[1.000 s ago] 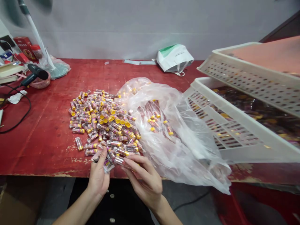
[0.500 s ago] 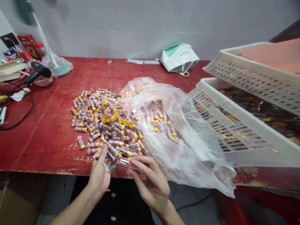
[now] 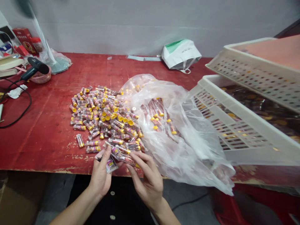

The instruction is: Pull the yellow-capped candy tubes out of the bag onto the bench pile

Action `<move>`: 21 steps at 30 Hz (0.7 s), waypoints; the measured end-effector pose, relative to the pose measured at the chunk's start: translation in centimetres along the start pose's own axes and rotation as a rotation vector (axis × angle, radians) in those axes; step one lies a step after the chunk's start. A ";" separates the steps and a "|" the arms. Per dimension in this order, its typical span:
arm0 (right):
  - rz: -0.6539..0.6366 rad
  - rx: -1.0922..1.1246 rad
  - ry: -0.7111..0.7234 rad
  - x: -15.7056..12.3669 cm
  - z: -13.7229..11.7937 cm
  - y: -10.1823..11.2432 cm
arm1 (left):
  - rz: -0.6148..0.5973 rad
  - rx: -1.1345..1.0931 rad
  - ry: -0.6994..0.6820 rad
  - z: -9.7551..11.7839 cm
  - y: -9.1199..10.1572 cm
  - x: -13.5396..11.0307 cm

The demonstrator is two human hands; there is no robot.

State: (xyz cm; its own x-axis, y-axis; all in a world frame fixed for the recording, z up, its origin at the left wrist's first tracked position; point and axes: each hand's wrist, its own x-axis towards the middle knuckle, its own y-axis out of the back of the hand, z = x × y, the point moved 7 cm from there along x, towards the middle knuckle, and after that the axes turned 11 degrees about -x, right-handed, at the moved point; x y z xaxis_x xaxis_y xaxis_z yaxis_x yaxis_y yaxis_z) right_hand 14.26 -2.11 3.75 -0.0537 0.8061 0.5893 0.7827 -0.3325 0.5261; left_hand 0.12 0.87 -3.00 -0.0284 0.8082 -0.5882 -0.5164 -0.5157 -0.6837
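My left hand (image 3: pixel 102 176) is closed, its thumb pressing on small printed labels (image 3: pixel 111 165) at the front edge of the table. A clear tube (image 3: pixel 114 150) with purple and yellow print lies by that thumb; whether it is held there I cannot tell. Between the fingertips of my right hand (image 3: pixel 148 179) is another clear tube (image 3: pixel 127 159), slanting down to the right, its left end close to the labels. Just beyond both hands spreads a heap of similar yellow-capped tubes (image 3: pixel 106 117).
A translucent plastic bag (image 3: pixel 187 156) with more tubes lies right of the heap. Stacked white crates (image 3: pixel 253 131) stand at the right. A white and green bag (image 3: pixel 179 54) sits by the wall. At the left are a hair dryer (image 3: pixel 35 68), its cable and a lamp (image 3: pixel 44 43).
My right hand has drawn slightly left, bringing its tube closer to my left hand. That tube now shows reddish print where it looked plain before. The view has shifted a little.
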 end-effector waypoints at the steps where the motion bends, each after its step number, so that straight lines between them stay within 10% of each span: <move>1: -0.057 0.005 -0.010 -0.1 0.0 -0.4 | -0.015 0.006 -0.026 0.2 0.0 0.1; 16: -0.321 0.305 -0.147 0.5 0.2 -4.5 | -0.133 0.229 -0.142 2.3 1.3 0.3; 21: -0.154 0.387 -0.297 0.8 0.7 -4.4 | -0.193 0.329 -0.078 2.1 1.8 0.0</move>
State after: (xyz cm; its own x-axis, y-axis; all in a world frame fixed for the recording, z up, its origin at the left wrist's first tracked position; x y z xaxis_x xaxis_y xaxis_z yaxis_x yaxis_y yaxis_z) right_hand 11.20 0.38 1.49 -0.0518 0.9545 0.2938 0.9548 -0.0389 0.2947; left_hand -2.61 0.57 -3.34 0.0375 0.9071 -0.4192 -0.7654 -0.2437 -0.5956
